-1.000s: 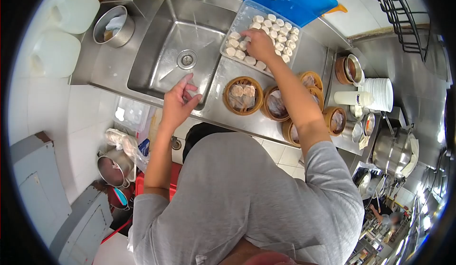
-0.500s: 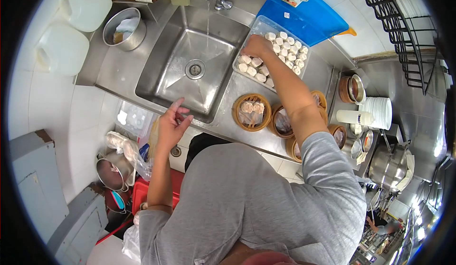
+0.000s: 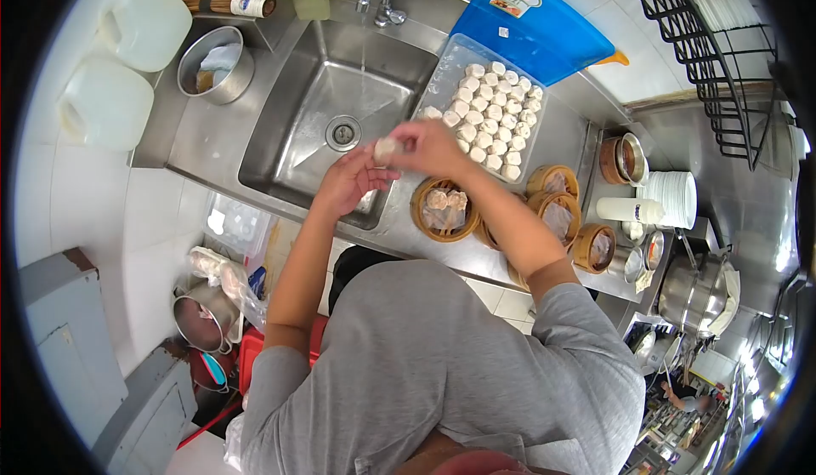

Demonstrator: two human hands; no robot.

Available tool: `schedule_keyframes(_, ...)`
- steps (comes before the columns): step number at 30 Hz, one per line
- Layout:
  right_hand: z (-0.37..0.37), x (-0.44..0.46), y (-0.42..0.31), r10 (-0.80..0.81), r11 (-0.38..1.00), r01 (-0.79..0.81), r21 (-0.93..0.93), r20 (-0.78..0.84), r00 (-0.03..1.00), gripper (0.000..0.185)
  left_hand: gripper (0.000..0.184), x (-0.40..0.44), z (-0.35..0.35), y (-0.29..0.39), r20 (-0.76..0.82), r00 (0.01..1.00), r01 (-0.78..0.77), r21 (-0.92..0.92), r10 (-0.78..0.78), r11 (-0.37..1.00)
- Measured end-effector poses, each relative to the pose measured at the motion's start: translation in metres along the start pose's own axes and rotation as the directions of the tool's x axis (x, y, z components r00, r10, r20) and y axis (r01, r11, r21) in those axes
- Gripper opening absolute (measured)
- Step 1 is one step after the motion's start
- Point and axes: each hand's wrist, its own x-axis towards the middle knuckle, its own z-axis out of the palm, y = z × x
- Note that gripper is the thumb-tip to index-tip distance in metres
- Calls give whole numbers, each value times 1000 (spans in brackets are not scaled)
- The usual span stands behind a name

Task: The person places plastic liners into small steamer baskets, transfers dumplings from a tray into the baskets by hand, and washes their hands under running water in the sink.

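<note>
Over the front right part of the sink, my right hand (image 3: 429,149) pinches a whitish dumpling (image 3: 388,150), slightly blurred. My left hand (image 3: 353,180) is beside it, palm up with fingers spread, its fingertips close to the dumpling; whether they touch it is unclear. A clear plastic tray (image 3: 442,84) behind my right hand holds rows of similar dumplings. Just below my right hand stands a round bamboo steamer (image 3: 420,221) with two dumplings on a liner. More bamboo steamers (image 3: 580,216) with liners stand to the right, some partly behind my right forearm.
Water runs from the tap (image 3: 387,14) into the steel sink (image 3: 297,109). A metal pot (image 3: 244,71) stands left of it. A blue lid (image 3: 544,33) leans behind the tray. White plates (image 3: 671,199) and a squeeze bottle (image 3: 629,210) stand right. Another person (image 3: 684,401) is in the distance.
My right hand has come out of the tray with a dumpling and moved left over the sink. My left hand has moved up and right to meet it.
</note>
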Motion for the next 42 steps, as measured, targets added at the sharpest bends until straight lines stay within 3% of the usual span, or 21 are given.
schedule_keyframes(1, 1, -5, -6, -54, 999, 54, 5, 13, 998, 36, 46, 6, -3, -2, 79, 997, 23, -74, -17, 997)
schedule_keyframes(3, 1, -9, -12, -160, 987, 160, 19, 40, 986, 36, 44, 1, -4, -3, 78, 996, 48, -75, -43, 996)
schedule_keyframes(4, -1, -6, 8, -62, 998, 64, 17, -72, 995, 30, 44, -5, -3, -2, 73, 996, 60, -77, -54, 995)
schedule_keyframes(6, -23, 14, 42, 180, 967, -212, -144, -206, 962, 38, 43, -16, -6, -3, 25, 998, 54, -25, -53, 998)
schedule_keyframes(8, -47, 36, 63, 315, 793, -379, -477, -212, 925, 44, 42, -26, -10, -4, -19, 999, 45, 25, -44, 999)
schedule_keyframes(11, -50, 64, 74, 403, 646, -375, -665, -120, 907, 51, 42, -40, -11, -4, -68, 998, 7, 94, 0, 996)
schedule_keyframes(12, -52, 70, 65, 447, 638, -328, -696, -12, 894, 54, 43, -45, -10, -2, -75, 997, -18, 114, 27, 993)
schedule_keyframes(16, -44, 86, 71, 443, 609, -286, -740, 18, 896, 54, 50, -66, -3, 5, -100, 988, -84, 305, 120, 949)
schedule_keyframes(18, -45, 94, 75, 475, 588, -298, -752, 23, 880, 54, 51, -74, 1, 9, -99, 988, -83, 308, 119, 948)
schedule_keyframes(21, -43, 93, 121, 365, 682, -385, -622, -168, 916, 54, 51, -81, 1, 10, -87, 992, -60, 317, 93, 947)
schedule_keyframes(24, -63, 94, 145, 592, 767, -605, -213, -128, 796, 44, 51, -84, 6, 14, -78, 994, -49, 345, 80, 937)
schedule_keyframes(26, -72, 79, 151, 556, 808, -496, 318, -130, 821, 36, 50, -86, 9, 14, -66, 994, -52, 410, 86, 910)
schedule_keyframes(27, -76, 68, 149, 542, 735, -386, 558, -141, 828, 32, 50, -84, 9, 13, -57, 994, -57, 460, 94, 886)
schedule_keyframes(29, -87, 38, 122, 455, 499, -220, 838, -37, 890, 32, 49, -84, 14, 7, -31, 992, -89, 514, 122, 853)
schedule_keyframes(32, -88, -16, 99, 275, 388, -97, 917, -15, 961, 31, 49, -79, 28, 5, 65, 983, -178, 531, 170, 828)
schedule_keyframes(35, -72, -76, 84, 280, 425, -109, 899, -16, 960, 28, 47, -77, 47, -7, 129, 971, -238, 614, 202, 752)
schedule_keyframes(39, -35, -149, 79, 283, 673, -100, 733, -130, 950, 33, 50, -72, 74, -33, 100, 980, -171, 862, 171, 477)
schedule_keyframes(41, -18, -178, 71, 324, 667, -128, 734, -131, 937, 33, 53, -69, 97, -41, 136, 967, -191, 947, 217, 258)
schedule_keyframes(42, -11, -188, 69, 344, 662, -143, 736, -130, 930, 34, 65, -62, 98, -53, 161, 966, -202, 958, 204, 201)
